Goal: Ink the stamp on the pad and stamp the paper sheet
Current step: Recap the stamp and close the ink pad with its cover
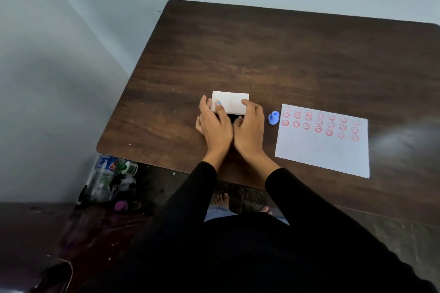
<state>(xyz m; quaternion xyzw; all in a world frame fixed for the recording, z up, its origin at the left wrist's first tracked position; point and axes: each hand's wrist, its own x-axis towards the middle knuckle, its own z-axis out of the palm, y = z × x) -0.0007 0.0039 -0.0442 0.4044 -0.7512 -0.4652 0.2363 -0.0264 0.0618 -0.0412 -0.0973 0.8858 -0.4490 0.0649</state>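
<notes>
The ink pad is a small box with a white lid and a dark base, lying near the middle of the table. My left hand grips its left side, thumb on the lid. My right hand holds its right side, fingers over the lid's front edge. The lid looks tilted up from the base; the pad surface is hidden. A small blue stamp stands alone on the table just right of my right hand. The white paper sheet lies further right, with three rows of red smiley prints across its top.
The dark wooden table stands against a pale wall. On the floor past the table's near-left corner lie plastic bottles and other clutter. My bare feet show beneath the table edge.
</notes>
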